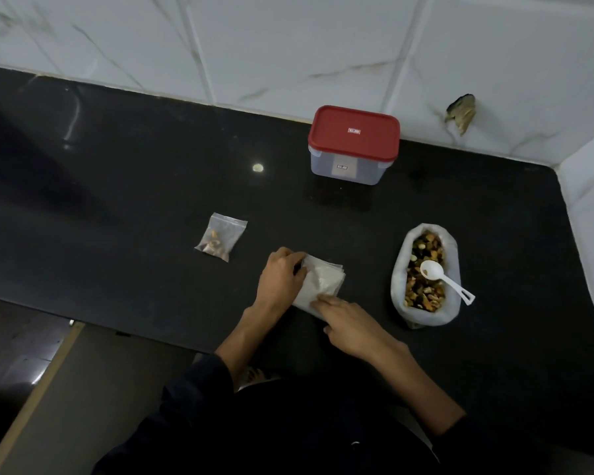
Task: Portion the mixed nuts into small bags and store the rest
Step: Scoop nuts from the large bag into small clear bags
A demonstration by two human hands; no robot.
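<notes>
A stack of small empty clear bags [324,281] lies on the black counter [134,200] near its front edge. My left hand [280,277] pinches the stack's upper left corner. My right hand [348,325] rests with straight fingers on the stack's near edge. To the right stands a large open plastic bag of mixed nuts [426,275] with a white plastic spoon [444,277] lying in it. A small filled bag of nuts [220,237] lies to the left of the stack. A clear container with a red lid [354,144], shut, stands at the back.
White marble-look tiled walls [288,46] close the counter at the back and at the right. The counter's front edge runs just below my hands, with the floor [14,354] beyond it at the lower left.
</notes>
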